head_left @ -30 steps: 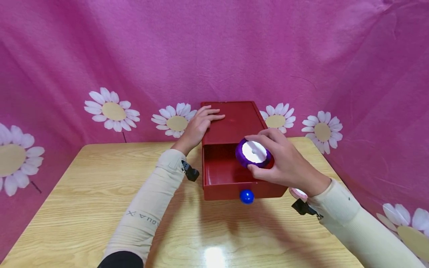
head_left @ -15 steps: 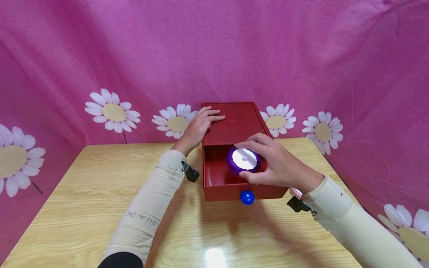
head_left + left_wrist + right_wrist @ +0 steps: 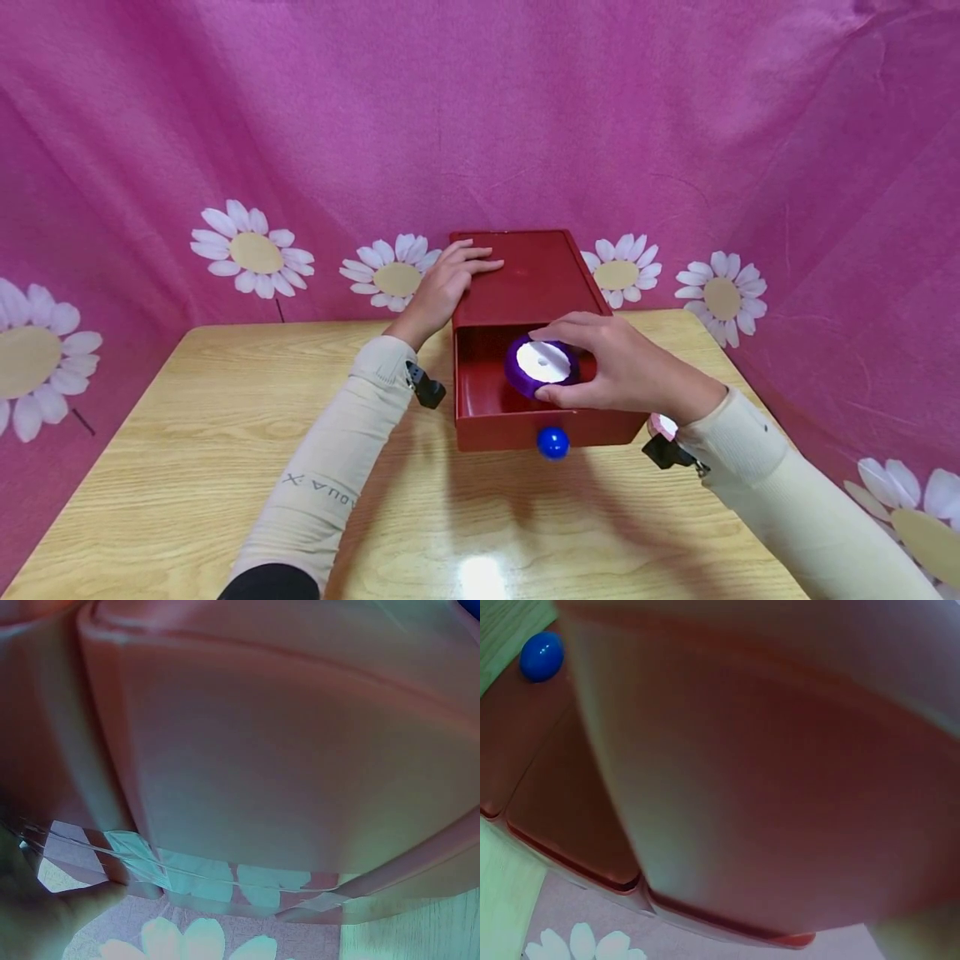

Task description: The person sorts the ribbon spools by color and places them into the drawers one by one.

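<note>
A red drawer box (image 3: 528,279) stands at the back of the table, its drawer (image 3: 547,433) pulled out at the front. A blue knob (image 3: 553,443) sits on the drawer's front. My left hand (image 3: 446,283) rests on the top left edge of the box with its fingers spread. Inside the drawer opening, a roll of purple ribbon (image 3: 514,377) with a white centre is pinched between the thumb and fingers of my right hand (image 3: 618,362). Whether the roll touches the drawer floor I cannot tell. The box's side fills much of the left wrist view.
A pink and white roll (image 3: 663,427) lies right of the drawer, partly hidden by my right wrist. Behind the wooden table (image 3: 247,433) hangs a pink cloth (image 3: 480,108) with daisies. The blue knob also shows in the right wrist view.
My right hand has moved left and slightly down with the ribbon roll, further into the drawer opening. The left hand stays where it was on the box.
</note>
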The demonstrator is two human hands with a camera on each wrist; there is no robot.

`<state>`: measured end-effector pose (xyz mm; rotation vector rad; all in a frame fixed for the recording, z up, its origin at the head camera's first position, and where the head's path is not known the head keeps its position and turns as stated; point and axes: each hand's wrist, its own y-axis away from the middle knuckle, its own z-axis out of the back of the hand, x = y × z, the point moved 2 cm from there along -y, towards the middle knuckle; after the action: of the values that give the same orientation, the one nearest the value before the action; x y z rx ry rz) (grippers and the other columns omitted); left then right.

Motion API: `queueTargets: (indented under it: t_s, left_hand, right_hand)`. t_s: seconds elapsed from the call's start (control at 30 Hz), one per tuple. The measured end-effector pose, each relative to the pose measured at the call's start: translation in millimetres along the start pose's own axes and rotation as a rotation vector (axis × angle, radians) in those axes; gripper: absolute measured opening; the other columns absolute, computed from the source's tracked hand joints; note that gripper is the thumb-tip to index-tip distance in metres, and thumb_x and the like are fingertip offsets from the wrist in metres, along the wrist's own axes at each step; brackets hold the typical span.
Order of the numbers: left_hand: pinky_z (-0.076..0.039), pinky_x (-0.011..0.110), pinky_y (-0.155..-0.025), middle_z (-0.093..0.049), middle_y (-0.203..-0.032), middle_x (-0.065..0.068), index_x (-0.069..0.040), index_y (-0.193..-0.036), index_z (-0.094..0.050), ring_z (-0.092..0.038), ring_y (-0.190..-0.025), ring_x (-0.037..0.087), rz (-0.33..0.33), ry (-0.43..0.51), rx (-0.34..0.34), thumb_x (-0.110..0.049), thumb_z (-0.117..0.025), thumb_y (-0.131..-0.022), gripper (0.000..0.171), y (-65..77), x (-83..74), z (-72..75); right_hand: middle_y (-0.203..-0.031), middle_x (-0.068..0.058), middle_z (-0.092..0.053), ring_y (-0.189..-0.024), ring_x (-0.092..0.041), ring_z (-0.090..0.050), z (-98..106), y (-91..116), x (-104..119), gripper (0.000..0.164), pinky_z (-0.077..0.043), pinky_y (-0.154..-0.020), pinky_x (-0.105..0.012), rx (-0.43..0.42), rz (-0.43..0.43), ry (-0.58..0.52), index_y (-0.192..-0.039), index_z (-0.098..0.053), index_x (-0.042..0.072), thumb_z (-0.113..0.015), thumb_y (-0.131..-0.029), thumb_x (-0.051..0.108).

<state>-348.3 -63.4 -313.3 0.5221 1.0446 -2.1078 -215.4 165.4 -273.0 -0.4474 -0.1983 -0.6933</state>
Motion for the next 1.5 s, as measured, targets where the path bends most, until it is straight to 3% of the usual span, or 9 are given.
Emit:
queueTargets:
  t_s: [0.33, 0.6, 0.8, 1.5]
  left_hand:
    - [-0.013, 0.035, -0.117, -0.051, -0.141, 0.001, -0.015, -0.128, -0.065, -0.024, -0.142, 0.015, 0.016, 0.009, 0.003, -0.010, -0.029, -0.093, 0.050, 0.8, -0.5, -0.1]
    - [-0.013, 0.034, -0.116, -0.053, -0.139, 0.003, -0.013, -0.127, -0.066, -0.026, -0.142, 0.019, -0.012, 0.004, -0.010, -0.009, -0.029, -0.092, 0.050, 1.2, -2.3, 0.3]
    - [-0.014, 0.033, -0.116, -0.053, -0.139, 0.002, -0.014, -0.126, -0.066, -0.026, -0.142, 0.018, -0.012, 0.005, -0.013, -0.010, -0.029, -0.093, 0.050, 0.3, -0.3, -0.7]
    - [-0.015, 0.034, -0.116, -0.052, -0.140, 0.003, -0.013, -0.126, -0.066, -0.026, -0.141, 0.017, 0.006, 0.020, -0.007, -0.010, -0.030, -0.093, 0.049, 1.5, -3.4, 0.3]
  right_hand:
    - [-0.122, 0.001, -0.065, -0.107, -0.015, -0.060, -3, 1, -6, 0.061, -0.053, -0.087, -0.035, 0.082, -0.034, 0.022, -0.125, -0.065, 0.016, -0.078, -0.075, 0.048]
    - [-0.113, 0.008, -0.066, -0.102, -0.010, -0.059, -7, 0, -9, 0.054, -0.052, -0.086, -0.033, 0.091, -0.010, 0.056, -0.116, -0.067, 0.019, -0.075, -0.076, 0.054]
    - [-0.110, 0.007, -0.066, -0.100, -0.011, -0.059, -10, 0, -9, 0.051, -0.052, -0.085, -0.031, 0.103, -0.027, 0.088, -0.114, -0.068, 0.018, -0.078, -0.075, 0.049]
    - [-0.114, 0.001, -0.066, -0.103, -0.015, -0.060, -17, -3, -10, 0.057, -0.052, -0.088, -0.033, 0.142, -0.054, 0.142, -0.121, -0.065, 0.012, -0.081, -0.075, 0.041]
